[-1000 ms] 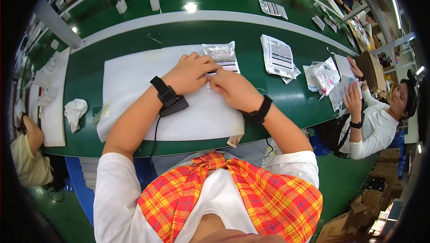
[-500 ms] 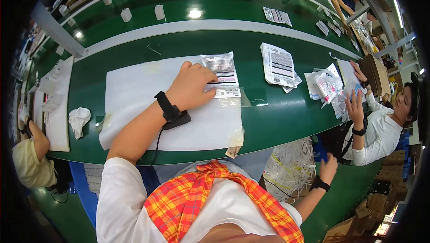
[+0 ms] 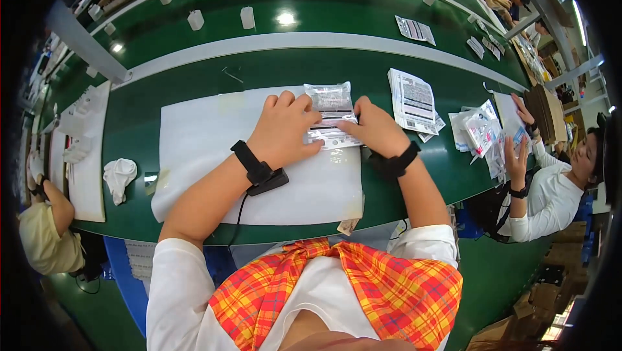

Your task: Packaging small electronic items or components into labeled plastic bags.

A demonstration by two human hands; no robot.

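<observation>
The pouch [image 3: 332,108] lies on the white sheet [image 3: 207,176], close to its far right corner, between the two hands. The left hand [image 3: 283,125] is at its left edge, with the fingers curved and the thumb standing apart from them; whether it pinches the film or only presses it, I cannot tell. The right hand [image 3: 381,132] is at the right edge, with the thumb over the face; here also I cannot tell if it pinches.

I judge that the pouch is light and soft, of thin, shiny film which may slip a little under bare fingers and wrinkle easily. The flat side edges seem the better place to hold, because the middle looks filled; the contents are hidden.

As for writing, the pouch carries small dark lines and some pinkish print, too small to read. The stack [image 3: 414,101] at the right shows fine print with dark bands, and the loose packs [image 3: 483,134] beyond it have pink and blue marks
</observation>
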